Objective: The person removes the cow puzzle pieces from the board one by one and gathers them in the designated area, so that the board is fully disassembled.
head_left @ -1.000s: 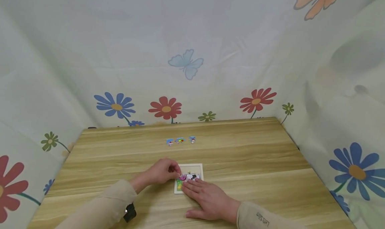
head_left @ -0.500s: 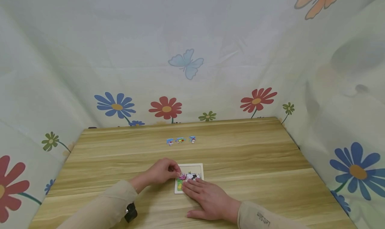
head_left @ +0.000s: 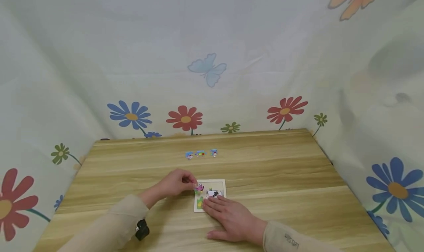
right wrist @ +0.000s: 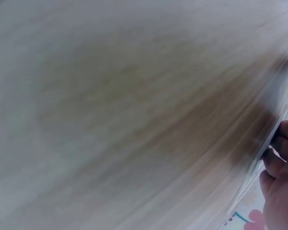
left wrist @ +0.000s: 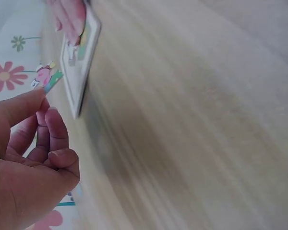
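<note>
My left hand pinches a small puzzle piece printed in pink, white and green between thumb and fingertips. That piece is raised over the left side of a shallow white-rimmed puzzle tray. My right hand lies palm down with straight fingers across the tray's lower right part, its fingertips on the fitted pieces. A black-and-white cow-patterned piece shows just above those fingers, and a green-and-yellow piece sits in the lower left corner. The right hand covers the rest of the lower tray.
Three small blue-topped puzzle pieces lie in a row farther back: a left one, a middle one and a right one. A flower-printed cloth hangs behind the wooden table and along its sides.
My left hand has lifted the pink piece up and slightly away from its spot beside the cow-patterned piece. The right hand stays pressed on the tray.
</note>
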The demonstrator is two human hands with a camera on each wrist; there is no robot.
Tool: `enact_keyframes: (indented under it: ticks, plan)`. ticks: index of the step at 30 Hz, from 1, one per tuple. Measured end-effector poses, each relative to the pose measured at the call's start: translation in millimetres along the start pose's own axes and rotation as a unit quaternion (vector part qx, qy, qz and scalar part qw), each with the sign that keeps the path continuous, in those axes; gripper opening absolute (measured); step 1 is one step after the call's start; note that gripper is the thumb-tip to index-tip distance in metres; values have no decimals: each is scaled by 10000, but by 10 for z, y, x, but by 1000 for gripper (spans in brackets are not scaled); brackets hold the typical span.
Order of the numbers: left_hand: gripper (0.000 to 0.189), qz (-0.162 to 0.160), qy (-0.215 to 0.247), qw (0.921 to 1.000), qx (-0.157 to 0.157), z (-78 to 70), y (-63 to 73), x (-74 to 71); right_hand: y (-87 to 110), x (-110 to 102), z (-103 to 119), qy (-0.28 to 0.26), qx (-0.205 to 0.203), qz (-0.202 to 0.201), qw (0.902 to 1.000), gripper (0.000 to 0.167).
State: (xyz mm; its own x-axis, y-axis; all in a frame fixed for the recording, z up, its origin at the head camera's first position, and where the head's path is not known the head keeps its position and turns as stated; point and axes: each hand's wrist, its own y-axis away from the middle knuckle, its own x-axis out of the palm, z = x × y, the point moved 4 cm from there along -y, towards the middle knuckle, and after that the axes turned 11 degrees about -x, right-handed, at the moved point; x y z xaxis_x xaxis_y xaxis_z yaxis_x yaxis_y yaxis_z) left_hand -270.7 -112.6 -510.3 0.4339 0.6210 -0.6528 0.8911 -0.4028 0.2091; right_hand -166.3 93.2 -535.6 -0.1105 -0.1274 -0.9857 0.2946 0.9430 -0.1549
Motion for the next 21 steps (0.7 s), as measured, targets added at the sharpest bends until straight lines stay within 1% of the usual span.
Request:
enact_keyframes:
  ticks: [2,4,8,12,17,21]
  plan:
    - [6,80,-47,9999,37,-49,-11,-19,7,2,-8,-56,-7,-13,10000,79]
    - [6,116,-95,9999,8,-101,-11,-47,8,4,-14,-47,-33,-19,10000,79]
    - [8,118,-203,9997,-93,-196,-18,-128,10,16,-24,11,-31,0,10000,80]
    - [8,66,-336,9993,-118,-233,-61,-227,18,5,-18,-37,-27,3,10000,80]
    - [7,-48,-488,9987,-148,-206,-136,-374,23,-5,-21,-121,-29,-65,9999,79]
    - [7,-126,-561,9978,-333,-147,-213,-485,30,12,-27,-155,-27,-161,9997,79]
